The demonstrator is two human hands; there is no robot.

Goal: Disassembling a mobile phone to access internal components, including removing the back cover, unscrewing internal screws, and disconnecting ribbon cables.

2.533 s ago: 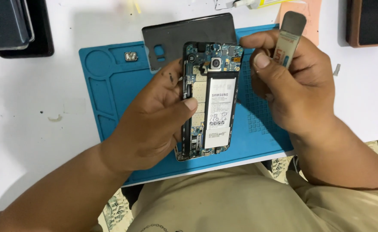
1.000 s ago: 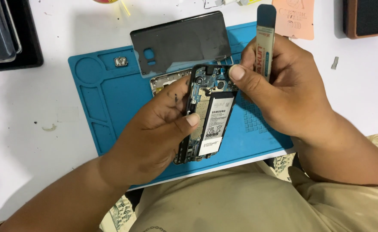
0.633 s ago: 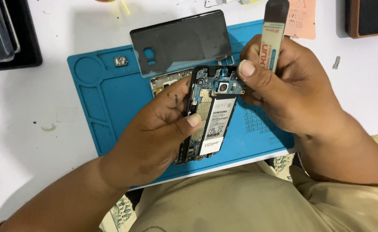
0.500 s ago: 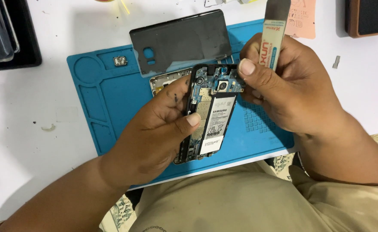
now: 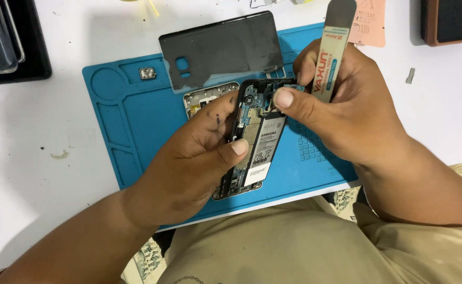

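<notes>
Item: one opened smartphone [image 5: 254,144], back removed, battery and circuit board exposed. Held tilted above the near middle of the blue work mat [image 5: 136,121], probably to turn its inner face toward the eye.

Left hand [image 5: 199,158]: closed around the phone's left edge, thumb pressed across the board beside the battery; the grip steadies the body.

Right hand [image 5: 346,115]: closed on one flat metal pry tool [image 5: 333,52], which stands upright between the fingers, its blade end away from the phone, seemingly parked. The thumb tip rests on the phone's far end near the camera.

Laid aside on the mat, far side: one dark back cover [image 5: 220,50], lying flat; one silver frame piece [image 5: 204,100] partly under the cover and the phone; one small square metal part [image 5: 147,73], far left.

White surface [image 5: 31,147], further objects: stacked dark devices [image 5: 5,37], far left, count unclear; one brown-edged device [image 5: 452,21], far right; one pink card [image 5: 367,23]; one small grey piece [image 5: 409,75].
</notes>
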